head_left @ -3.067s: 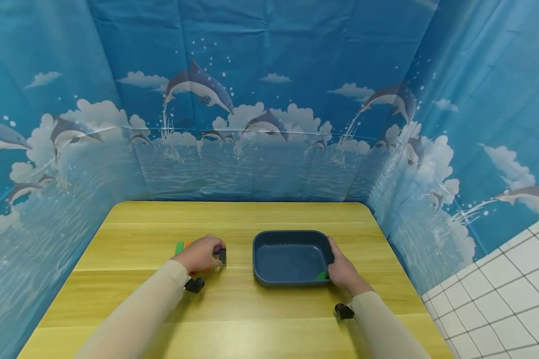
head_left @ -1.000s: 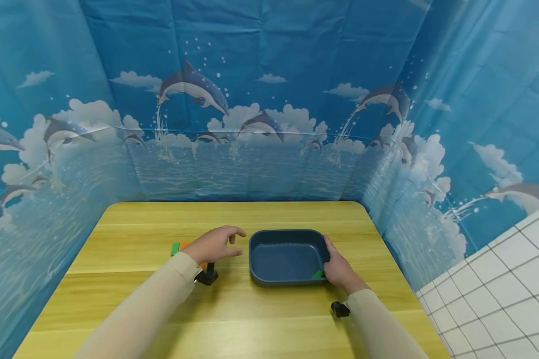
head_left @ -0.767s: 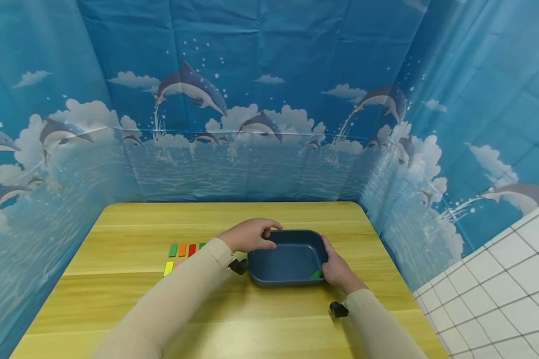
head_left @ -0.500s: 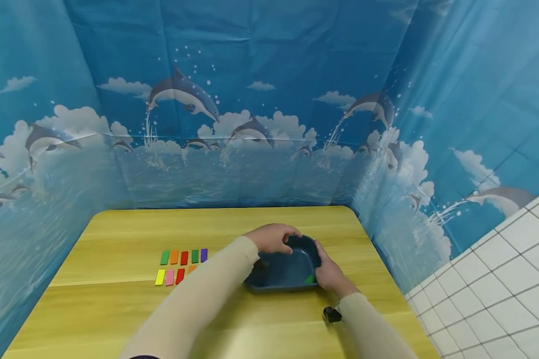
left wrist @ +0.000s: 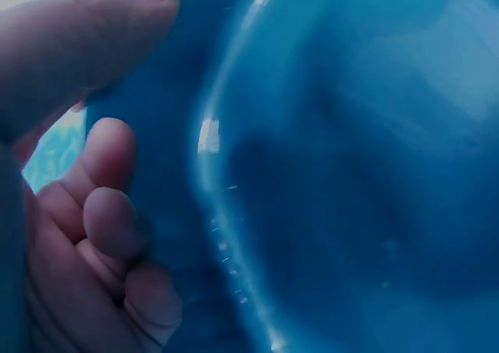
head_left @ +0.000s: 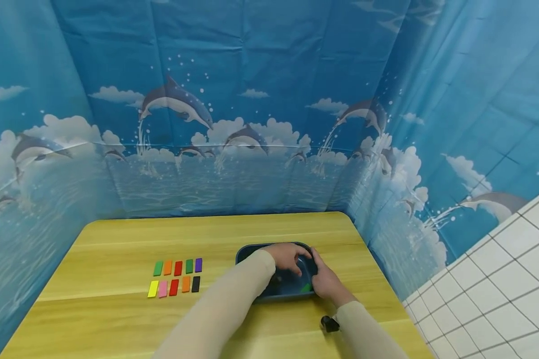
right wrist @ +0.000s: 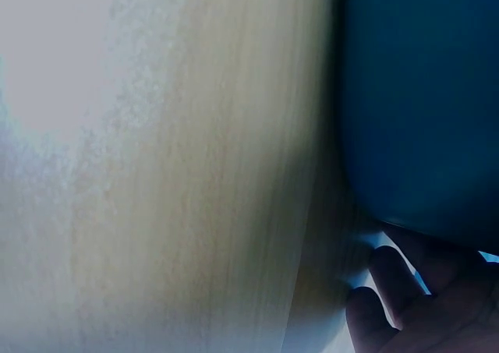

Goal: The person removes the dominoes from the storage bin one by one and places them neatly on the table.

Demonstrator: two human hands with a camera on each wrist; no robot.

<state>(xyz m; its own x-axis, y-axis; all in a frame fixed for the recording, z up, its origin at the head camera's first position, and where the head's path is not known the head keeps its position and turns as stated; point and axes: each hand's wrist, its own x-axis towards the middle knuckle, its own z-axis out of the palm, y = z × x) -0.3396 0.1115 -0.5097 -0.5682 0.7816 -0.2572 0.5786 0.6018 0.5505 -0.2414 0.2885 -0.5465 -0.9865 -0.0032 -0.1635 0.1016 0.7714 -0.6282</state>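
A dark blue rectangular tray (head_left: 287, 298) stands on the wooden table. At its right end my right hand (head_left: 328, 281) grips the rim and wall; the right wrist view shows its fingers (right wrist: 394, 279) under a rounded corner. My left hand (head_left: 287, 257) reaches in over the tray, thumb and fingers apart. Nothing lies between the thumb (left wrist: 101, 41) and loosely bent fingers in the left wrist view. One green block (head_left: 306, 287) rests in the tray's near right corner, just beyond the left fingertips and apart from them.
Left of the tray, flat coloured blocks lie in two rows; a purple block (head_left: 198, 265) and a black block (head_left: 195, 284) end them. A dolphin-printed curtain (head_left: 251, 179) surrounds the wooden table (head_left: 117, 319). A black wrist camera (head_left: 329, 324) sits by the right sleeve.
My left hand has left the black block and moved right, now over the tray. The two rows of blocks have come into full view. My right hand keeps its grip on the tray.
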